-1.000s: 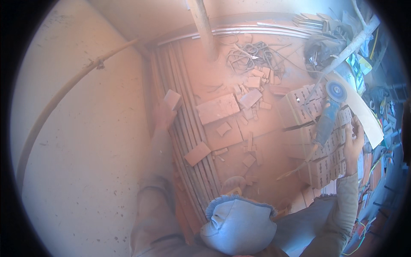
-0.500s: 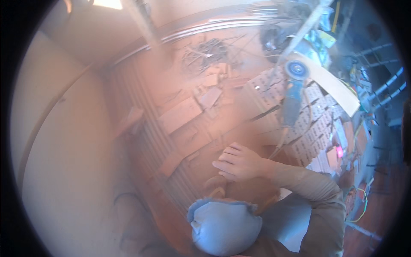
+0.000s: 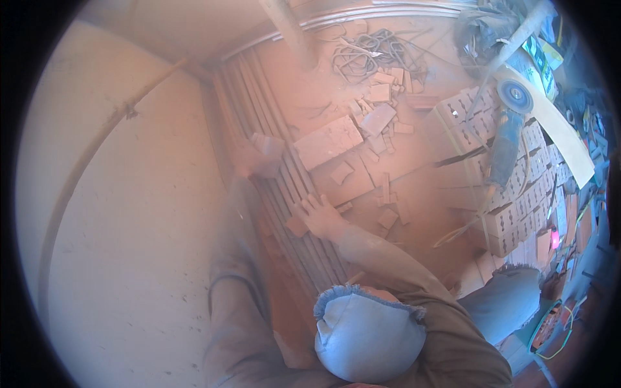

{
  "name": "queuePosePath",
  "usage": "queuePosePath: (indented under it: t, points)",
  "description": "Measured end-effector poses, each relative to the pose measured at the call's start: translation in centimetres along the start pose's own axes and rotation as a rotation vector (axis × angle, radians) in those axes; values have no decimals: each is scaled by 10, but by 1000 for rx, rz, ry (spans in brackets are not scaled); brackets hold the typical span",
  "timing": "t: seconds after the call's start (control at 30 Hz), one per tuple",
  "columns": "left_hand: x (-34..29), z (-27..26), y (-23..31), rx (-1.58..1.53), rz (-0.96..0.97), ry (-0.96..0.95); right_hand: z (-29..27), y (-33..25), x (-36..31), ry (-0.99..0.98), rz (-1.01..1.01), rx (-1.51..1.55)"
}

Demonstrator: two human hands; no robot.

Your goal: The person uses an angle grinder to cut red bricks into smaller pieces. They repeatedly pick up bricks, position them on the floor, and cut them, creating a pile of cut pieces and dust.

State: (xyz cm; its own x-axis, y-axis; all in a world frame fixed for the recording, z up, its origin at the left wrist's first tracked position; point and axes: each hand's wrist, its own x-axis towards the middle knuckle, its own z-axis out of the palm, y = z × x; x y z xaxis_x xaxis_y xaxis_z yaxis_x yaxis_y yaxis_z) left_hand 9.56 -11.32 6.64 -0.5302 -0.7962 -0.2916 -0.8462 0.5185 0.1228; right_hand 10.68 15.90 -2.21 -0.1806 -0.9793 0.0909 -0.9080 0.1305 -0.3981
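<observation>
Through dusty haze, my left hand appears closed on a small flat piece of brick above the left edge of a bundle of long metal bars. Motion blurs its fingers. My right hand lies over the same bars, palm down, with its fingers spread. Just left of its thumb side is a reddish brick fragment; whether they touch is unclear. Beyond the bars a larger flat slab lies on the dusty floor, with broken pieces beside it.
An angle grinder with a blue disc rests on stacked perforated bricks at right, beside a pale board. Bent metal rods lie at the back, near an upright pole. A pale wall bounds the left.
The view has shifted, so the scene sits further right. My right hand has reached forward and left onto the bars and spread its fingers. My left hand shows more clearly.
</observation>
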Motion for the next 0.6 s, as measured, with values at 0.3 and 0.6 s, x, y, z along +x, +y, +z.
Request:
queuePosePath:
  t: [0.3, 0.6]
  points:
    - [-11, 47, 3, 34, 284, 109, -22, -1, -22, -218, 127, -1]
    - [-38, 27, 12, -1436, 20, -575, -119, 31, -60, 164, 761, 994]
